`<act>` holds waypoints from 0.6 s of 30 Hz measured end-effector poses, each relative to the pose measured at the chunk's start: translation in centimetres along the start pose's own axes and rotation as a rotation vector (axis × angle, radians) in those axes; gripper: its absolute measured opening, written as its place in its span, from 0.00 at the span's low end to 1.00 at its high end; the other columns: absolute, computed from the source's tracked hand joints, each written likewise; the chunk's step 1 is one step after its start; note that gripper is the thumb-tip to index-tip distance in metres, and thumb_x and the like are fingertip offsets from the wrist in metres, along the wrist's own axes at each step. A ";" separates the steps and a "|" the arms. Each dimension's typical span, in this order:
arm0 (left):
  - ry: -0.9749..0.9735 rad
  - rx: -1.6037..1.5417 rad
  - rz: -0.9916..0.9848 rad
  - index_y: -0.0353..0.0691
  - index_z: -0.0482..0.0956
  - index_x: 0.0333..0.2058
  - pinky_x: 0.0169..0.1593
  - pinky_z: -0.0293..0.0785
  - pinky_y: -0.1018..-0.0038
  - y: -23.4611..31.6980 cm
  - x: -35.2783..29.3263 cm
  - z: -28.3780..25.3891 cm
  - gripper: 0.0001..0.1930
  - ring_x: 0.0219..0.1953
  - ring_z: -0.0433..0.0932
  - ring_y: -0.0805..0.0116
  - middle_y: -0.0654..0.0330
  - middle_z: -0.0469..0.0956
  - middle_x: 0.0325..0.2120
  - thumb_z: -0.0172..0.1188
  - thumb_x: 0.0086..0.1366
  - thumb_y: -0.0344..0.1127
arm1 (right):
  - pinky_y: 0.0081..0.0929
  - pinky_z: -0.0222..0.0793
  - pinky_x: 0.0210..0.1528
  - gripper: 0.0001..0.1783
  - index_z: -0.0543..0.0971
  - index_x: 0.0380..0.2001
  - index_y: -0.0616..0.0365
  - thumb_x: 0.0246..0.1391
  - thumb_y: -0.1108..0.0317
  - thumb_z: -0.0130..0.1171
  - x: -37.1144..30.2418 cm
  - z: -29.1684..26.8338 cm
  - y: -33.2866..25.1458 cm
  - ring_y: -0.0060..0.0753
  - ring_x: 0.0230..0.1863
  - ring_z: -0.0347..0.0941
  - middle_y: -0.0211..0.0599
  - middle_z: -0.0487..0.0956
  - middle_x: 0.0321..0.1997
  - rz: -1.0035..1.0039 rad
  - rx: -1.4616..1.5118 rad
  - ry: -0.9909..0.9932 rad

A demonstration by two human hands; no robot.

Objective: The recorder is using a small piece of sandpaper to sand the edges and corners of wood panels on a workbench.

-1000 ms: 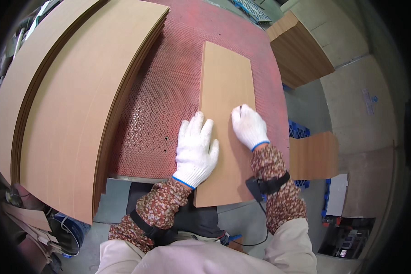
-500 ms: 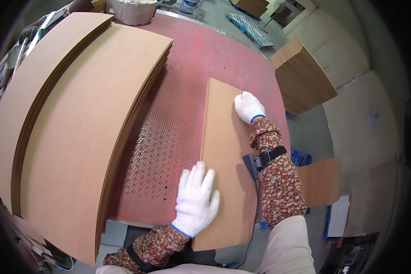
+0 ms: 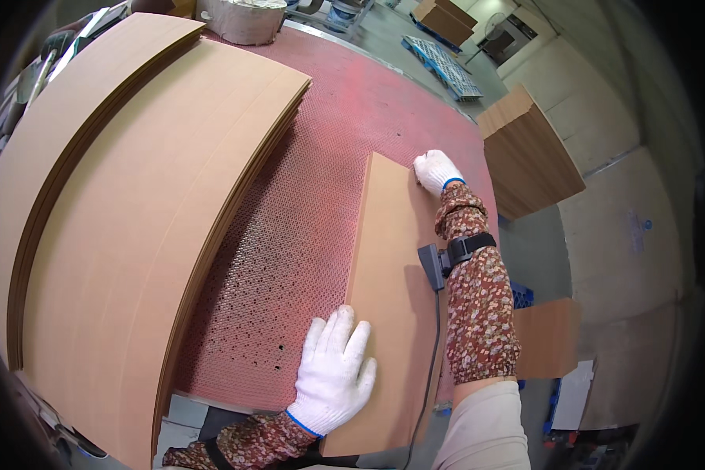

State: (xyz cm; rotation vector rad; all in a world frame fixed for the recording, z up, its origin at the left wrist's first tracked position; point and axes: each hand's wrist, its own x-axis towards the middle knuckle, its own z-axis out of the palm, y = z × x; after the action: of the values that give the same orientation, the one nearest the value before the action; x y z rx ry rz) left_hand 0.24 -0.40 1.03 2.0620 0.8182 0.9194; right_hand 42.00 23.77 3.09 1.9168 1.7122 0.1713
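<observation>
Two gloved hands are on one narrow brown board [image 3: 392,305], and only the head view shows it. The board lies lengthwise on the red perforated tabletop [image 3: 305,235], close along its right edge, with its near end overhanging the near edge toward you.

Your left hand [image 3: 333,376] lies flat, fingers spread and fully open, palm down on the board's near left corner, with some fingers spilling onto the red surface. It grips nothing; it looks like it is pressing down to keep the near end from shifting or tipping where it overhangs.

Your right hand [image 3: 437,172] is stretched out to the board's far right corner. It rests there with fingers curled over the corner; whether they actually clasp the edge you cannot tell from this angle. With one hand at each end, on opposite corners, you seem to have control of the board's angle as well as its position.

A dark strap with a small grey device [image 3: 446,257] sits on your right forearm, and a cable runs back from it.

Along the left edge of the tabletop lie two tall stacks of wide brown sheets [image 3: 133,235], well apart from the board. Beyond the right edge, another stack of boards [image 3: 529,153] stands on the floor, and a pallet [image 3: 446,66] lies farther off.
</observation>
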 end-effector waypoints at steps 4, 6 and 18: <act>0.015 0.002 -0.006 0.29 0.74 0.62 0.69 0.65 0.39 -1.4 1.0 -0.4 0.35 0.64 0.72 0.30 0.29 0.71 0.63 0.74 0.55 0.30 | 0.55 0.77 0.65 0.21 0.87 0.50 0.62 0.70 0.67 0.45 0.1 -2.1 -2.2 0.60 0.61 0.81 0.57 0.85 0.56 -0.103 -0.181 -0.004; 0.044 -0.010 -0.002 0.31 0.74 0.62 0.71 0.64 0.39 -1.9 0.8 0.1 0.34 0.64 0.72 0.30 0.30 0.71 0.63 0.73 0.56 0.29 | 0.55 0.77 0.64 0.22 0.87 0.50 0.62 0.70 0.65 0.45 -2.0 -2.9 -3.5 0.61 0.61 0.81 0.58 0.85 0.56 0.037 0.053 0.033; 0.128 0.048 -0.001 0.34 0.77 0.62 0.72 0.66 0.44 -2.4 0.4 1.6 0.30 0.65 0.69 0.26 0.36 0.71 0.67 0.70 0.61 0.32 | 0.60 0.80 0.54 0.25 0.83 0.44 0.60 0.73 0.52 0.43 -18.4 -2.0 -12.7 0.67 0.50 0.85 0.63 0.87 0.46 0.394 0.528 0.185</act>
State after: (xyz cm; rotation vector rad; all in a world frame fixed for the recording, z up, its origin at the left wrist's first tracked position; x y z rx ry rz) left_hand 1.09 0.66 -1.56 2.0602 0.9165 1.0491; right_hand 26.75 7.35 3.54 2.6980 1.5790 0.0423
